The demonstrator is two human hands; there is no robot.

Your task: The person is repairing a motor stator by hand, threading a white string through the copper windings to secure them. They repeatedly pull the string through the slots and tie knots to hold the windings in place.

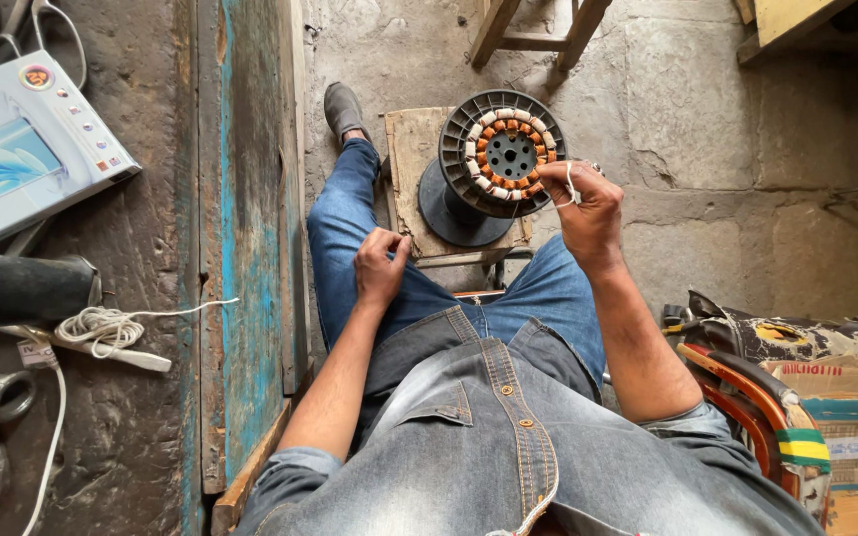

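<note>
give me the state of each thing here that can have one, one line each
stator: tilted on its stand, copper coils in the slots
white thread: pinched in the right hand, at the stator
right hand: closed on the thread
left hand: loosely closed, resting on the thigh
white cord: coiled on the floor

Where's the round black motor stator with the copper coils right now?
The round black motor stator sits upright on a small wooden stool ahead of the knees, top centre, the right hand touching its lower right edge.
</note>
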